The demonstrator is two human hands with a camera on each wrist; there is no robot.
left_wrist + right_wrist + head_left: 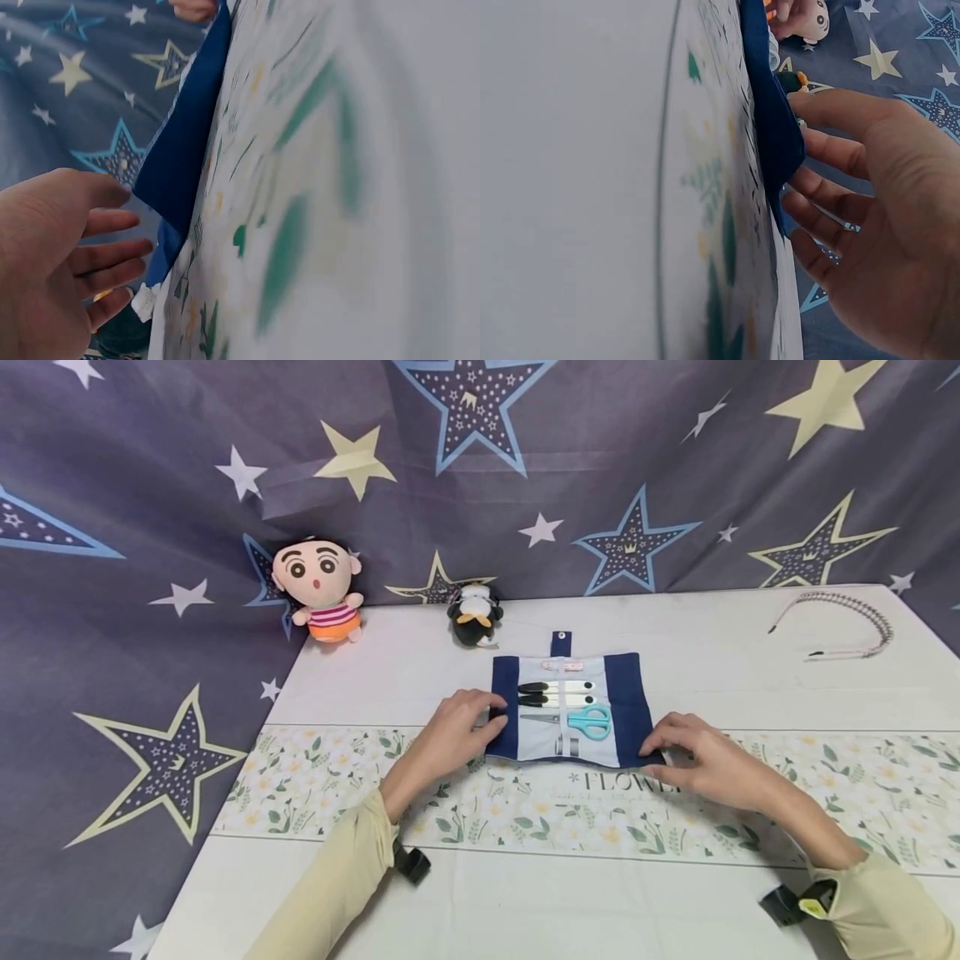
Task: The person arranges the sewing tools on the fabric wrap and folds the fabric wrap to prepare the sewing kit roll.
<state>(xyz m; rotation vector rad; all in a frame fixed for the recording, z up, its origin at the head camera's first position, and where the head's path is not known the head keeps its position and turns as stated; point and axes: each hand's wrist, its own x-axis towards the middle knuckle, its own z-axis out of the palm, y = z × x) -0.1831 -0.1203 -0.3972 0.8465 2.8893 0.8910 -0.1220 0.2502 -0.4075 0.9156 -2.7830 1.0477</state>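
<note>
A navy sewing kit pouch lies unfolded on the table, its pale inner panel facing up. Under its elastic band sit teal-handled scissors, two black-and-white tools, small grey spools and a pink-and-white item. My left hand is at the pouch's left edge, thumb and forefinger apart, thumb tip right by the raised navy corner. At the right edge, my right hand has loosely bent, spread fingers; its fingertips touch the raised navy flap.
A snap tab sticks out behind the pouch. Farther back stand a plush doll and a penguin plush, with a headband at the far right. A floral strip crosses the white table. A star-patterned curtain hangs behind.
</note>
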